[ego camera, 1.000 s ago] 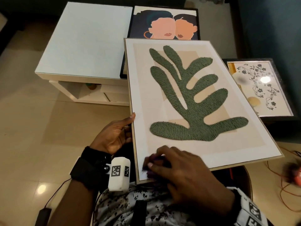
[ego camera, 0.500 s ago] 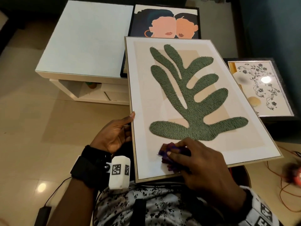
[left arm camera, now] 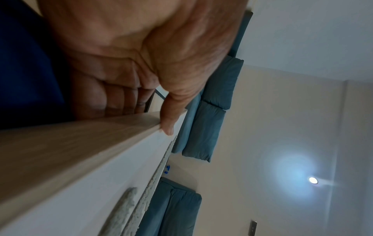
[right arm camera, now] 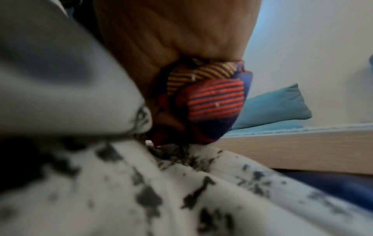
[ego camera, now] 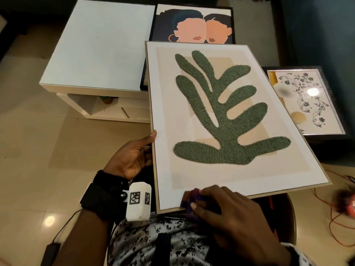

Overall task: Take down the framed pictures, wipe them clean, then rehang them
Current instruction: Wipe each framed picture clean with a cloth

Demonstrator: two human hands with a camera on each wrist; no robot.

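- Beige floor tiles (ego camera: 38, 146) fill the room's left side and shine with a lamp's reflection.
- Beyond the person's lap stands a low white table (ego camera: 99, 47) with open shelves under its top.
- Across the lap lies the leaf picture (ego camera: 226, 116), tilted, with a pale wooden frame, a white border and a raised green leaf shape in its middle.
- Behind it, the faces picture (ego camera: 194, 24) in a black frame rests beside the table, its lower part hidden by the leaf picture.
- At the right, the flower picture (ego camera: 307, 100) lies flat on a dark surface, near the leaf picture's right edge, with a lamp glare on its glass.
- On the left edge of the leaf picture, the left hand (ego camera: 132, 156) grips the frame: the thumb sits on the front border and the fingers curl behind.
- Over the near edge of the frame, the right hand (ego camera: 230, 214) has its fingers closed round a bunched cloth.
- That cloth (ego camera: 190, 200) is dark blue with red and yellow stripes, and it presses on the white border at the picture's near edge.
- Orange cables (ego camera: 330, 214) trail over the floor at the right.
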